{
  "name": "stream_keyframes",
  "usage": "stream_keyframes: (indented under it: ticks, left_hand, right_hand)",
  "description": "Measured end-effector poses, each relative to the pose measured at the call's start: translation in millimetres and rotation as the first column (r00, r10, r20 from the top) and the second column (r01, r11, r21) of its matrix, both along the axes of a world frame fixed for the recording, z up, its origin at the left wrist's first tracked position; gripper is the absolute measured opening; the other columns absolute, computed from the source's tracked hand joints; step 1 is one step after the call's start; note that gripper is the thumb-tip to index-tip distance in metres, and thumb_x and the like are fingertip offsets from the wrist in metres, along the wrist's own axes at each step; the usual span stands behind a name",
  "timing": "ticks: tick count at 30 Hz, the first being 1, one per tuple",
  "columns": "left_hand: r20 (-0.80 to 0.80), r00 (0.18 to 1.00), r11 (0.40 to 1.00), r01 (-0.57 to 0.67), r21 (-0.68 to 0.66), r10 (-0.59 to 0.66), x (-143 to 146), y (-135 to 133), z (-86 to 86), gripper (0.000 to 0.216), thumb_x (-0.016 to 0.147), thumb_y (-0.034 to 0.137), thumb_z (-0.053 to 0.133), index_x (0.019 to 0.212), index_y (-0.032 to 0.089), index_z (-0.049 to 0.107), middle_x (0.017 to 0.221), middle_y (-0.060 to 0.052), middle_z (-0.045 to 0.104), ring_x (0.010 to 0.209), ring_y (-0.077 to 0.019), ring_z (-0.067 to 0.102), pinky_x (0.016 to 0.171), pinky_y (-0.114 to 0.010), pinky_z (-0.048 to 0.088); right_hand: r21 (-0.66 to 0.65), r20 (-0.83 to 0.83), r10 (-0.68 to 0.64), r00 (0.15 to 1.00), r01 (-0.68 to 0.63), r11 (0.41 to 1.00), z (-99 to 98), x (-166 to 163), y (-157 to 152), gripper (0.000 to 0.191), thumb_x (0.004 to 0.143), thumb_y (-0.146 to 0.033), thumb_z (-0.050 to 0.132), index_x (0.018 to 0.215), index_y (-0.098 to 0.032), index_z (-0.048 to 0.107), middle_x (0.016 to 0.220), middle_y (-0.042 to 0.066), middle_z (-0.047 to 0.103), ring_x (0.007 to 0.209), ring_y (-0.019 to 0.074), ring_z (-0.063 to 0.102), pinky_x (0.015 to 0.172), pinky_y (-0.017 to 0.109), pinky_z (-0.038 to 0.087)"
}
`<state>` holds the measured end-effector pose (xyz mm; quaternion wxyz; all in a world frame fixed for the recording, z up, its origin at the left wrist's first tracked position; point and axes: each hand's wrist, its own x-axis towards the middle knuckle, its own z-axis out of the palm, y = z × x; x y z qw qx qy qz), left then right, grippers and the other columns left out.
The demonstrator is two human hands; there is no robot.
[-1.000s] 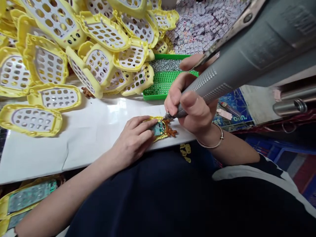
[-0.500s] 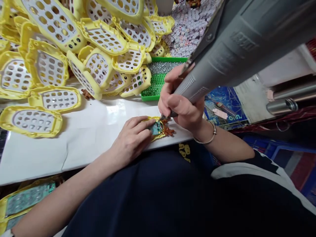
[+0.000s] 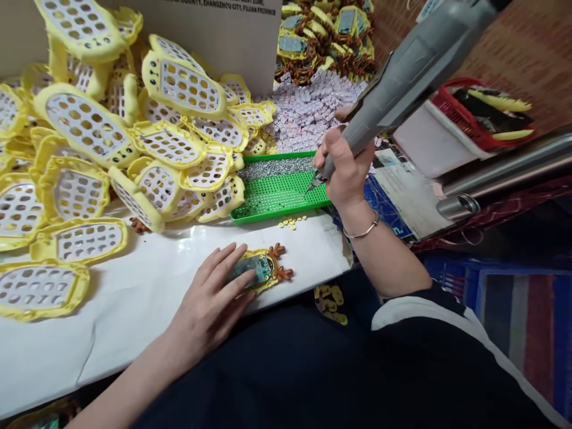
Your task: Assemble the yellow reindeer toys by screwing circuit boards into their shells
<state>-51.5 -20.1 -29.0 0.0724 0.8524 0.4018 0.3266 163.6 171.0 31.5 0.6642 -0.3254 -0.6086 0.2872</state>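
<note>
My right hand [image 3: 351, 170] is wrapped round a grey electric screwdriver [image 3: 384, 89]. Its bit points down at the holed part of a green tray [image 3: 279, 215], where rows of small screws sit. Loose silver screws [image 3: 277, 169] lie along the tray's far side. My left hand [image 3: 210, 304] rests with fingers stretched out and spread across a yellow toy casing [image 3: 270, 280] on the white table. Inside the casing a green circuit board [image 3: 263, 267] shows, and brown antler-shaped parts [image 3: 283, 273] stick out at its right end. My fingers hide part of the board.
Yellow shells with white holed panels [image 3: 89, 125] are heaped at left. Small white key pieces [image 3: 313, 107] lie behind the tray, tiny yellow pieces [image 3: 292, 223] before it. A white bin with red basket [image 3: 440, 131] and metal tubes [image 3: 504, 170] stand right.
My right hand has lifted the screwdriver off the casing and moved it over the green tray. My left hand stays at the casing, its fingers more spread. The view has tilted up.
</note>
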Motion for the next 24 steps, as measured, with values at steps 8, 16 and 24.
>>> stream_keyframes:
  ticks: [8,16,24]
  left_hand:
    - [-0.019,0.996,0.993,-0.089,-0.073,0.088,-11,-5,3.4,0.02,0.089,0.014,0.057,0.109,0.013,0.059,0.12,-0.016,0.06,0.107,-0.0251,0.059,0.086,-0.037,0.055]
    - [0.014,0.996,0.995,-0.087,-0.052,0.088,-9,-3,1.0,0.019,0.089,0.014,0.057,0.108,0.014,0.059,0.117,-0.015,0.062,0.107,-0.025,0.059,0.085,-0.038,0.056]
    - [0.054,0.988,0.987,-0.139,-0.087,0.144,-1,3,0.6,0.016,0.091,0.019,0.056,0.107,0.019,0.058,0.117,-0.013,0.062,0.106,-0.0243,0.06,0.088,-0.04,0.054]
  right_hand:
    - [-0.045,0.112,-0.034,0.993,0.039,0.998,-30.7,12,22,0.055,0.068,-0.077,0.061,0.092,-0.028,0.054,0.065,-0.003,0.053,0.052,0.0162,0.059,0.05,0.033,0.052]
    - [0.052,0.173,-0.02,0.985,0.012,0.999,-45.8,17,32,0.043,0.083,-0.066,0.054,0.103,-0.029,0.046,0.071,-0.002,0.052,0.055,0.016,0.06,0.049,0.032,0.048]
    - [0.095,0.058,-0.097,0.994,0.091,0.991,-15.6,4,17,0.055,0.068,-0.076,0.062,0.093,-0.029,0.048,0.058,-0.008,0.044,0.04,0.0086,0.043,0.04,0.025,0.04]
